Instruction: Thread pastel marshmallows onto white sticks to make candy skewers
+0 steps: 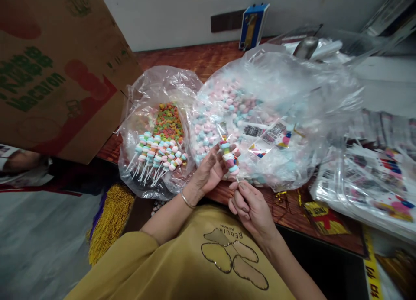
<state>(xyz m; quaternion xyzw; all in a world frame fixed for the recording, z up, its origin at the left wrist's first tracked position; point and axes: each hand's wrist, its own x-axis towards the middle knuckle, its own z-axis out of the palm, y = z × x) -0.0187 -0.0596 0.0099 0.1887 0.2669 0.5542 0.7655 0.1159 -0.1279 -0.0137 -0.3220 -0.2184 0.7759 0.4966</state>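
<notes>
A marshmallow skewer [230, 158] in pastel colours stands upright before me, apparently inside a clear printed wrapper. My left hand [209, 170], with a bangle at the wrist, curls around its upper part from behind and the left. Below it, my right hand [248, 202] pinches the stick near the bottom of the lowest marshmallow. Just behind lies a large clear bag [208, 131] of loose pink and blue marshmallows, with printed wrappers [273, 137] on top. To the left, several finished skewers [157, 153] lie on a clear bag with colourful cereal rings [169, 122].
A big cardboard box [65, 83] rises at the left. Stacked printed bags [373, 179] fill the right side. Gold twist ties [282, 198] and a gold packet [326, 217] lie near the table's front edge. A blue device [253, 26] stands by the wall, and a metal scoop [305, 47] sits behind.
</notes>
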